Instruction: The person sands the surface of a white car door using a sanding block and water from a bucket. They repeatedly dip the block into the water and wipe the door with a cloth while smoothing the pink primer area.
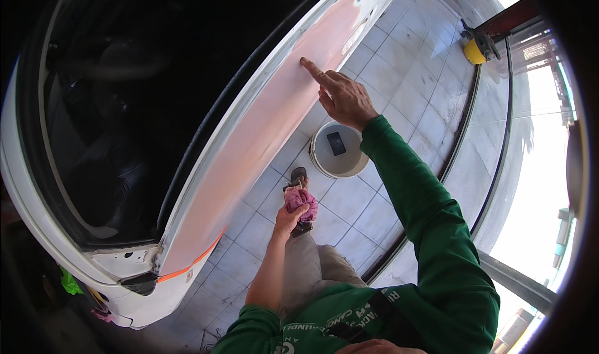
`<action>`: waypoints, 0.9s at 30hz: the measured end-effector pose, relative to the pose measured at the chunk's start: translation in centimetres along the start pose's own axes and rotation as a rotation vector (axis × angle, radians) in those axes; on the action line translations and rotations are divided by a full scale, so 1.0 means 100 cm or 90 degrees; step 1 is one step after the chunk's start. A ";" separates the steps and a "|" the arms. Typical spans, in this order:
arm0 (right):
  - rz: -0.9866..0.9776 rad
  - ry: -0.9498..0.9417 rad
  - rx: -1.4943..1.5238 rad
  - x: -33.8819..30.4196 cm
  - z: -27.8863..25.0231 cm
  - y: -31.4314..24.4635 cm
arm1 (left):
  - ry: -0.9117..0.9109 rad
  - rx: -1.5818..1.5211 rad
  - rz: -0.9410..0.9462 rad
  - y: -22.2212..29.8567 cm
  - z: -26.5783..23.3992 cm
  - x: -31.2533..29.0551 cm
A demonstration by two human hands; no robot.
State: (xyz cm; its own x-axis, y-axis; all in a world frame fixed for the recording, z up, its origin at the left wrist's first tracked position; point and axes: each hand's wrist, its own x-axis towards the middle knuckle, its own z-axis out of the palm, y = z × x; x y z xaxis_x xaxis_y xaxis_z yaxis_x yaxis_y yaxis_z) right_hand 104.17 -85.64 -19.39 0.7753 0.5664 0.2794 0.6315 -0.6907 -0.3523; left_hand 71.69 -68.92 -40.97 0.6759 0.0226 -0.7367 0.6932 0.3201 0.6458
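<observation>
With its index finger stretched out, my right hand (346, 98) touches, or nearly touches, the smooth pink patch (249, 135) along the side of a white car. Its other fingers are loosely bent and hold nothing. A crumpled purple-pink cloth (302, 205) is gripped in my left hand (288, 220), low in front of my legs and apart from the car. Grey-white bare areas border the patch, and a strip of orange tape (193, 255) runs at its near end.
A white bucket (315, 160) stands on the tiled floor (355, 207), with a dark rectangular piece (336, 143) inside. My shoe (298, 174) is beside it. The car's dark window (137, 104) lies left. A yellow and black machine (475, 51) stands far right, near glass panels (486, 142).
</observation>
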 end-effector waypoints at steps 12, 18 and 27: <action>-0.145 -0.071 0.151 0.006 0.002 0.048 | -0.052 0.378 0.051 0.027 0.188 0.162; -0.199 -0.261 0.295 -0.042 0.018 0.099 | 0.111 0.411 0.198 -0.061 0.228 0.252; -0.037 -0.569 0.216 -0.223 0.166 0.311 | 0.163 0.448 -0.045 -0.063 0.249 0.289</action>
State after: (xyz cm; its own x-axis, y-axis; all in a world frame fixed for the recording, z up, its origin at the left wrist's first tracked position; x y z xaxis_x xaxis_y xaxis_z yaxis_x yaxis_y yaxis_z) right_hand 106.35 -112.28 -51.43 0.3629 0.8261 -0.4311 0.5242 -0.5635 -0.6385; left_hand 93.04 -93.90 -61.33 0.6043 0.2714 -0.7491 0.7871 -0.3495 0.5083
